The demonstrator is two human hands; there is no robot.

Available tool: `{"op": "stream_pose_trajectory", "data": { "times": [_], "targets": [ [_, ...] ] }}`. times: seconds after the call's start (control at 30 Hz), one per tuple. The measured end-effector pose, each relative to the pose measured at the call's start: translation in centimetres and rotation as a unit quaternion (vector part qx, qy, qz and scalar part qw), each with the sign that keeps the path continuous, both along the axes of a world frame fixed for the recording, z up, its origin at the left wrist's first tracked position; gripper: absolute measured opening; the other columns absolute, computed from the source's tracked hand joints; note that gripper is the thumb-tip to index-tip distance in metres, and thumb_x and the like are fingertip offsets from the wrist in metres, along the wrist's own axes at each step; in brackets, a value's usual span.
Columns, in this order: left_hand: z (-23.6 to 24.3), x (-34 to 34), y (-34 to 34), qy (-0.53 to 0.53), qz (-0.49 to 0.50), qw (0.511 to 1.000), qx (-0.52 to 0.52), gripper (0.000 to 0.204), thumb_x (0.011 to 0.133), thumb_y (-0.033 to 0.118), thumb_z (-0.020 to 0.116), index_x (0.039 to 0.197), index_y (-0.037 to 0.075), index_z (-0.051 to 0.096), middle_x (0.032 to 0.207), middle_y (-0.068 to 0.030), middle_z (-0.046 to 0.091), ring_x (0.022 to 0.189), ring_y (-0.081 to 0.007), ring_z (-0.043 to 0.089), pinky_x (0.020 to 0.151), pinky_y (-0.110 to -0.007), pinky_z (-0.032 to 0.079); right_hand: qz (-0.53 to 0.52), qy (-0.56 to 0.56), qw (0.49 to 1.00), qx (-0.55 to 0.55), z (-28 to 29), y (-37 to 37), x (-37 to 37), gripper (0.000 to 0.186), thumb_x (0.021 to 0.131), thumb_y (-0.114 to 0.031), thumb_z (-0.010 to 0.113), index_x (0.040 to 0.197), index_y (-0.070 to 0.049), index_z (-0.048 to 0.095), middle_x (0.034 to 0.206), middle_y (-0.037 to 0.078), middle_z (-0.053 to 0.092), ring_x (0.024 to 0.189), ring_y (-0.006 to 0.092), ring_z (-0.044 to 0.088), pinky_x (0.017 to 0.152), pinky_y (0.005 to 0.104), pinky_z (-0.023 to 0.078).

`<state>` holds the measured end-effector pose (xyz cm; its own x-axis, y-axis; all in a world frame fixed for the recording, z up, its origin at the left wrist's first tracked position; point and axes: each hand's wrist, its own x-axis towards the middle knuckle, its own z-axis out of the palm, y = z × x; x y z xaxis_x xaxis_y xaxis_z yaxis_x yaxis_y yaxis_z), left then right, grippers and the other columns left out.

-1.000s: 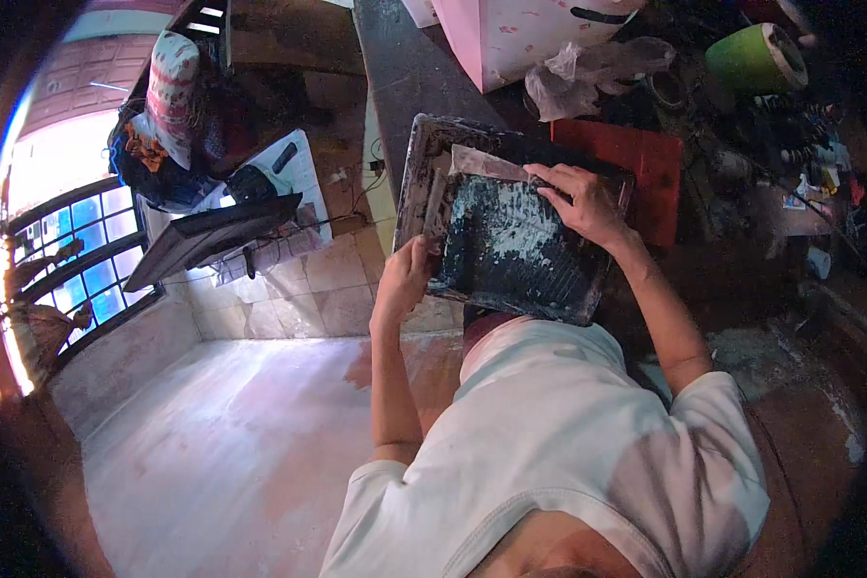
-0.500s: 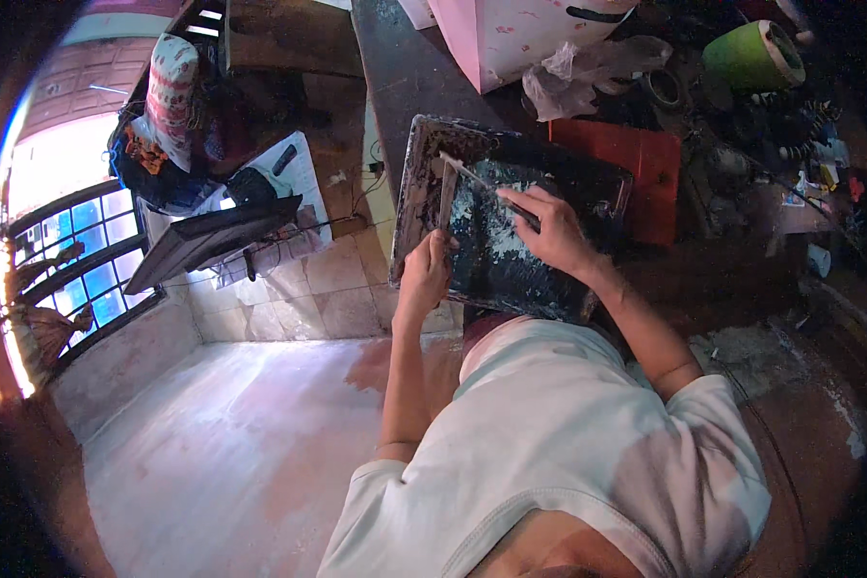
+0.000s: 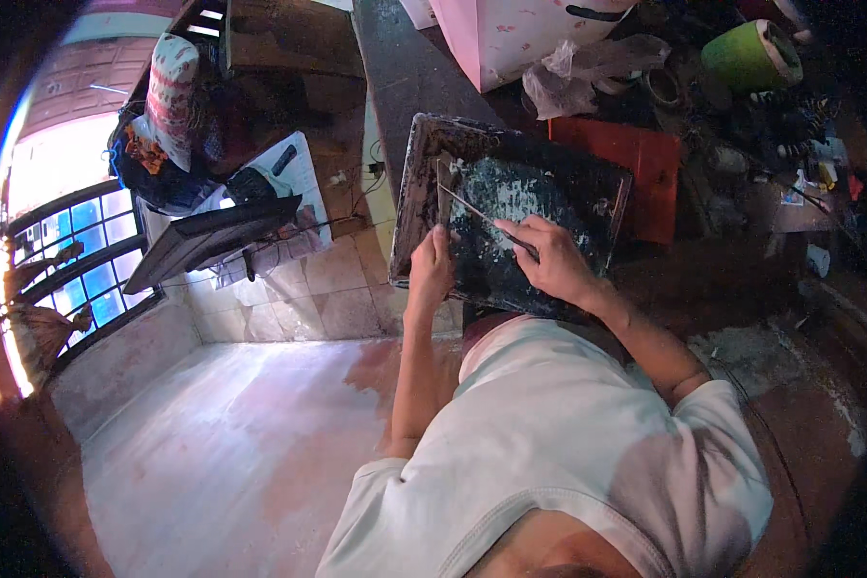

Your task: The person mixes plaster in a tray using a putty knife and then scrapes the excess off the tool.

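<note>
My left hand (image 3: pixel 431 265) is closed on the lower end of a narrow, flat, greyish strip (image 3: pixel 444 193), which stands up over a tray. In my right hand (image 3: pixel 551 258) is a slim tool with a dark handle and a thin pale blade (image 3: pixel 470 205); whether it is a knife or a file I cannot tell. The tool's tip meets the strip, or comes very close to it, about midway up. Beneath both hands lies a worn black rectangular tray (image 3: pixel 618 217) with a raised rim, its bottom marked with whitish patches. The tray's near edge is by my lap.
Behind the tray is a dark tabletop (image 3: pixel 409 72) with a white and pink box (image 3: pixel 520 43) and a crumpled plastic bag (image 3: pixel 573 82). An orange-red panel (image 3: pixel 650 178) stands to the right, near a green container (image 3: pixel 742 56) and clutter. A dark flat panel (image 3: pixel 212 236) is at the left.
The tool in my right hand has slid down the strip toward me, its tip moving from near the top to about the middle. My left hand has shifted slightly.
</note>
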<state>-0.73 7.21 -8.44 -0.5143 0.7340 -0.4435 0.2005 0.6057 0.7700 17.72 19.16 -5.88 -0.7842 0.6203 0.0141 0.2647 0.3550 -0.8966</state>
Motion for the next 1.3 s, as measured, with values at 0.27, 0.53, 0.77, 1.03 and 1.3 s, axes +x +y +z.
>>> {"op": "stream_pose_trajectory", "data": {
  "times": [0.27,0.53,0.77,1.03,1.3],
  "targets": [
    [3.1,0.5,0.5,-0.13,0.067,0.988,-0.055,0.047,0.098,0.039,0.032,0.086,0.0,0.055,0.055,-0.0039,0.045,0.048,-0.0128,0.045,0.047,-0.031,0.037,-0.063,-0.002,0.998,-0.007,1.0,0.3,-0.8,0.041,0.076,0.001,0.056,0.117,-0.004,0.057,0.085,0.018,0.057,0.074,0.0325,0.058,0.065,0.0367,0.047],
    [2.5,1.0,-0.1,0.054,-0.028,0.998,-0.009,0.044,0.097,0.037,0.032,0.091,0.0,0.054,0.065,-0.0177,0.055,0.062,-0.0328,0.056,0.059,-0.042,0.041,-0.083,0.001,0.996,0.016,-1.5,1.5,-2.3,0.039,0.075,-0.003,0.059,0.113,-0.005,0.059,0.085,0.019,0.058,0.076,0.0351,0.058,0.069,0.0395,0.048],
    [3.7,0.2,-1.0,0.214,-0.085,0.971,-0.067,0.031,0.094,0.034,0.042,0.101,0.004,0.052,0.072,-0.0253,0.058,0.073,-0.0432,0.057,0.062,-0.048,0.042,-0.064,0.05,0.991,-0.105,0.2,5.2,0.2,0.026,0.084,-0.013,0.061,0.109,-0.006,0.063,0.085,0.011,0.067,0.074,0.0204,0.062,0.067,0.0346,0.048],
    [4.2,-0.5,-1.6,0.131,-0.093,0.987,-0.022,0.028,0.093,0.031,0.045,0.099,0.005,0.053,0.067,-0.0209,0.058,0.065,-0.0401,0.057,0.058,-0.045,0.042,-0.03,0.014,0.963,-0.268,0.2,6.1,1.0,0.025,0.087,-0.014,0.06,0.111,-0.007,0.063,0.069,0.0,0.06,0.046,0.0012,0.044,0.042,0.0175,0.036],
    [4.1,-1.6,-2.4,0.094,-0.094,0.991,-0.017,0.023,0.092,0.028,0.048,0.096,0.006,0.055,0.068,-0.0177,0.057,0.062,-0.0355,0.057,0.057,-0.04,0.042,-0.014,0.021,0.953,-0.301,0.2,6.7,0.7,0.026,0.086,-0.013,0.061,0.111,-0.006,0.063,0.07,0.0,0.061,0.051,0.001,0.045,0.047,0.0177,0.039]
  ]
}}
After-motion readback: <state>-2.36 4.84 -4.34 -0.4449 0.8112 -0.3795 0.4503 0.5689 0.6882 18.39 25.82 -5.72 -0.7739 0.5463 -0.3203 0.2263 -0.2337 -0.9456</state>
